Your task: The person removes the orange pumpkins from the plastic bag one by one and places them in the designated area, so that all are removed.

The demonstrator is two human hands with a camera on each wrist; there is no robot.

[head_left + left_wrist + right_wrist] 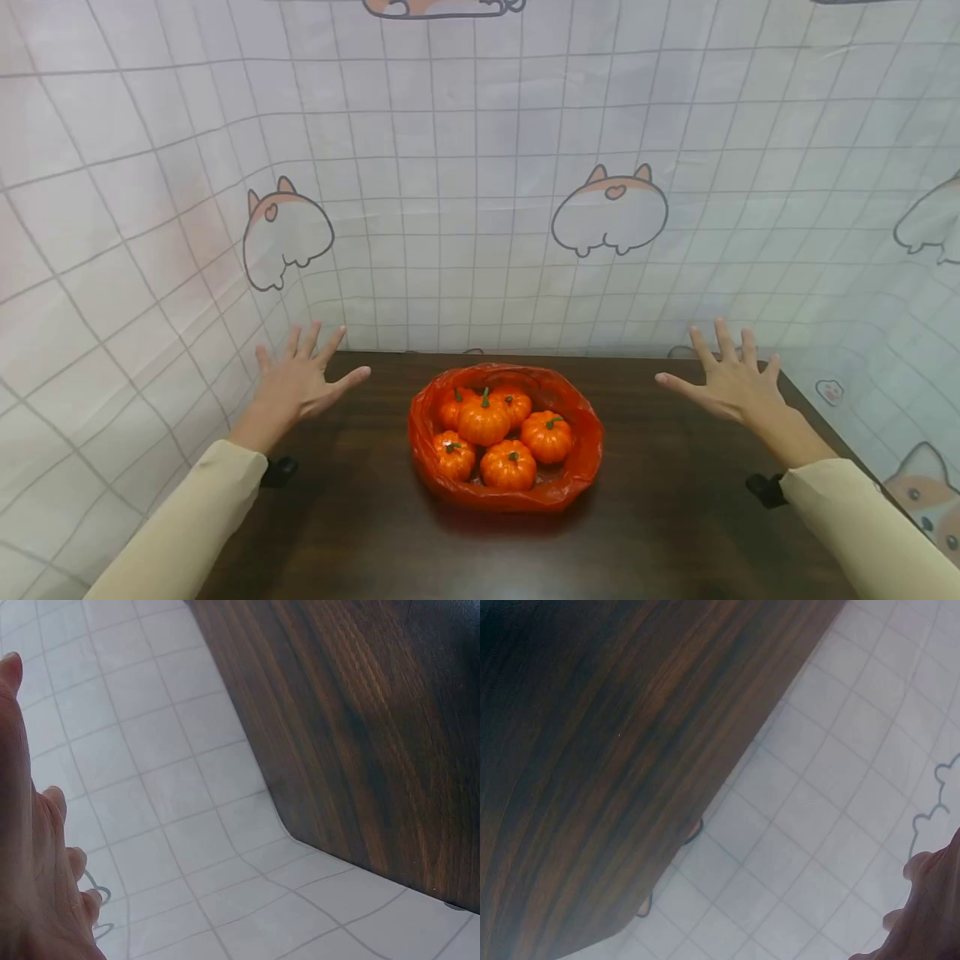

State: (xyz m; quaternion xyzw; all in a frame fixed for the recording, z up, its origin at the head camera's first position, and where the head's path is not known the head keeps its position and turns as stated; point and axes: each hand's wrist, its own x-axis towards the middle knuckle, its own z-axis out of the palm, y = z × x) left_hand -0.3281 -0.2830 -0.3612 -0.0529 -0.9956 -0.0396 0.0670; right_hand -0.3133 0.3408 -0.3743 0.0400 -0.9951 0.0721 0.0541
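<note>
In the head view, a red plastic bag point(581, 479) with its rim spread wide sits on the dark table. Several small orange pumpkins point(483, 419) with green stems lie inside it. To the left of the bag, my left hand point(296, 385) is held out with fingers spread and nothing in it. My right hand point(729, 385) is spread likewise on the other side, apart from the bag. Each wrist view shows only part of its hand, at the frame's outer edge, with bare table beyond; neither the bag nor the pumpkins appear there.
The brown wood-grain table point(352, 533) ends at a back edge against a white gridded cloth point(465, 208) printed with cartoon corgis. The same cloth hangs along the left and right sides. A small black wrist mount point(280, 472) sits under the left sleeve, another point(767, 490) under the right.
</note>
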